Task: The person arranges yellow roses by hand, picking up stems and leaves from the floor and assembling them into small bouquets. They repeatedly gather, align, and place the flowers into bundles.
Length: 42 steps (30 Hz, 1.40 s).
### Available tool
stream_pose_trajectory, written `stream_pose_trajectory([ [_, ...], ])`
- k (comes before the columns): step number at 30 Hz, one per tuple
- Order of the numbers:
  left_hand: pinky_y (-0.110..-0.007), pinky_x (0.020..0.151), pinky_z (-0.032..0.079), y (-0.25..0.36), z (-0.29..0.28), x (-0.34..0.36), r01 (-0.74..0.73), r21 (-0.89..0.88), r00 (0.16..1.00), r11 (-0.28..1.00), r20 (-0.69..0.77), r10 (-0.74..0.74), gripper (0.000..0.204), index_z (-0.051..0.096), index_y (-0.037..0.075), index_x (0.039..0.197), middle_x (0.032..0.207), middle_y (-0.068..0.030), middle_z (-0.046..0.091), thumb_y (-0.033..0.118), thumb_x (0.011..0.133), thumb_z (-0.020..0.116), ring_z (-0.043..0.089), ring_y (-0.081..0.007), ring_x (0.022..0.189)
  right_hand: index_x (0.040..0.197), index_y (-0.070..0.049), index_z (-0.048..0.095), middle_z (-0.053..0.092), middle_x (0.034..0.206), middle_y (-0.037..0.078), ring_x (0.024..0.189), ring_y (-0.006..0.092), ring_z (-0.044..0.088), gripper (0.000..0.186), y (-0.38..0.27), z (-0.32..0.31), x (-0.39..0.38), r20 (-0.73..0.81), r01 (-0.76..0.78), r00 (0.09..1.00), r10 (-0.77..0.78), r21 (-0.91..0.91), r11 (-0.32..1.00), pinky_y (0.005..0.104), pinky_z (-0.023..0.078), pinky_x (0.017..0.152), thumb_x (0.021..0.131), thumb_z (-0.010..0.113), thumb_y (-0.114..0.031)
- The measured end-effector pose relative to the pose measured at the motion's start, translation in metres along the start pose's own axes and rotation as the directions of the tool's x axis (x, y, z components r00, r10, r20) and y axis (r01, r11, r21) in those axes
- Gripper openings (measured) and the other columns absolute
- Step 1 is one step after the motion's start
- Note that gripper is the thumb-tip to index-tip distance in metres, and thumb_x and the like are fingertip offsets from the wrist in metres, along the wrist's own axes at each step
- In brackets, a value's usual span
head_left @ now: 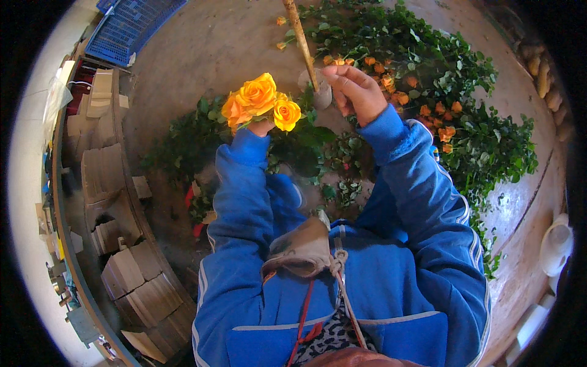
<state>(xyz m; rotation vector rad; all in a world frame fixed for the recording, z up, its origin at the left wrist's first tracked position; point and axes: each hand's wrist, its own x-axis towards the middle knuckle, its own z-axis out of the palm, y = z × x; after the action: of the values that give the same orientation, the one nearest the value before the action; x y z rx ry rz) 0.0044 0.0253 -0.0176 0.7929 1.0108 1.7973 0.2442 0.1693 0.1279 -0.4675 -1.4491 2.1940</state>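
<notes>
Yellow-orange roses, a few gathered so far, sit bunched in the left hand closed round their stems, while the right hand pinches a wooden stick (many cut roses lie unsorted on the floor).

Blue fleece jacket, white-striped sleeves, tan apron tied at waist.

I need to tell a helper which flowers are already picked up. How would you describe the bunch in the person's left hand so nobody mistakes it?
Start from the big heap of leafy rose stems on the concrete floor. Nearer the camera, the blue-sleeved left hand holds up a small bunch of yellow-orange roses. Unlike the smaller orange blooms lying in the heap, these are raised, fully open and clustered together.
</notes>
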Motion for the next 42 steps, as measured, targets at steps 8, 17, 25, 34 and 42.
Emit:
stream_pose_trajectory([
  [8,-0.041,0.092,0.040,0.019,0.010,-0.001,0.284,-0.460,0.949,0.841,0.263,-0.176,0.050,0.038,0.002,0.122,0.121,-0.0204,0.043,0.036,0.087,0.044,0.047,-0.0308,0.108,0.093,-0.004,0.058,0.056,0.066,0.003,0.058,0.0117,0.052,0.026,0.030,-0.022,0.027,-0.035,-0.065,0.998,0.056,-0.338,0.939,0.0254,0.042,0.053,0.085,0.053,-0.028],
  [17,-0.028,0.096,0.034,0.038,0.057,-0.008,-0.205,0.515,0.964,0.833,0.252,0.082,0.056,0.036,0.004,0.127,0.131,-0.0092,0.038,0.022,0.081,0.060,0.040,-0.0173,0.116,0.109,-0.007,0.052,0.058,0.100,0.014,0.092,0.0257,0.056,0.038,0.078,0.022,0.028,0.472,0.469,0.849,-0.237,-0.468,0.749,0.0344,0.044,0.079,0.073,0.063,-0.014],
  [25,-0.033,0.100,0.029,0.033,0.035,-0.008,-0.317,0.629,0.942,0.710,0.294,0.161,0.062,0.027,0.009,0.133,0.135,-0.0089,0.032,0.018,0.081,0.060,0.035,-0.0203,0.121,0.108,-0.008,0.053,0.057,0.100,0.014,0.095,0.0318,0.052,0.039,0.088,0.029,0.041,0.487,0.657,0.752,-0.445,-0.498,0.566,0.0383,0.042,0.083,0.072,0.065,-0.017],
  [34,-0.035,0.096,0.034,0.054,0.050,-0.036,-0.096,0.483,0.972,0.870,-0.142,0.186,0.060,0.040,0.002,0.123,0.121,-0.0093,0.048,0.012,0.071,0.069,0.047,-0.0208,0.110,0.098,-0.007,0.057,0.057,0.100,0.013,0.095,0.0324,0.051,0.034,0.077,0.030,0.038,0.381,0.510,0.858,-0.344,-0.702,0.496,0.0380,0.042,0.082,0.067,0.066,-0.017],
  [42,-0.037,0.101,0.029,0.044,0.062,-0.030,-0.099,0.420,0.976,0.902,-0.136,0.171,0.078,0.032,0.007,0.128,0.132,-0.0086,0.036,0.017,0.065,0.076,0.036,-0.0211,0.120,0.103,-0.009,0.054,0.058,0.092,0.017,0.088,0.0360,0.055,0.035,0.085,0.038,0.032,0.244,0.367,0.928,-0.280,-0.723,0.585,0.0399,0.045,0.074,0.071,0.065,-0.016],
])
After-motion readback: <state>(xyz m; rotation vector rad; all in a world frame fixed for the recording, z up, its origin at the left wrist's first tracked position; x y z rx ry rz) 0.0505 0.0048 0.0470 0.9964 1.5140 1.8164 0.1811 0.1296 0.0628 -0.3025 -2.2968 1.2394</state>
